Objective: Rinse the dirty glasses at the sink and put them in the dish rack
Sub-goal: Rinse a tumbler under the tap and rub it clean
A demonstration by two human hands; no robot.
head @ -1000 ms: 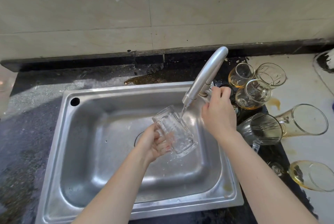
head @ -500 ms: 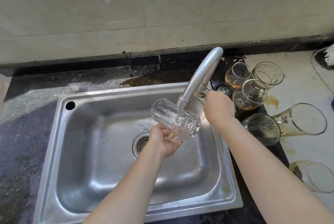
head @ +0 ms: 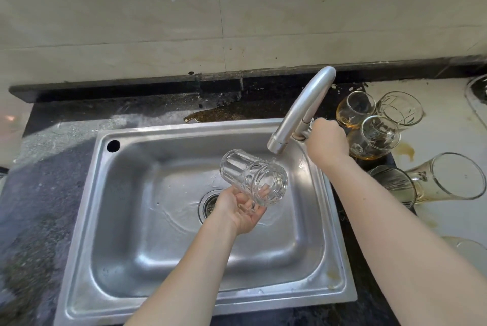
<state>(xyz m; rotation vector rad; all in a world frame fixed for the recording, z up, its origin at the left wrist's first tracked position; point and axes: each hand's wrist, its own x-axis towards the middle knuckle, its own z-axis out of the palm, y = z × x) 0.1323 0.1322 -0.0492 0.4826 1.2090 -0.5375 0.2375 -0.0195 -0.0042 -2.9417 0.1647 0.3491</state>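
Ribbed glass (head: 254, 178) tipped sideways over sink (head: 118, 220) middle, just under spout (head: 303, 109), likely emptying rinse water; left hand (head: 241, 211) grips it from beneath. Right hand (head: 326, 141) clenched round tap base (head: 299, 136), sink's right rear corner, presumably controlling flow.

Crowded glasses (head: 379, 136) right of faucet (head: 303, 112)

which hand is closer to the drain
Left. The left hand, holding a glass, is just over the drain's right edge; the right hand grips the tap at the sink's far right rim.
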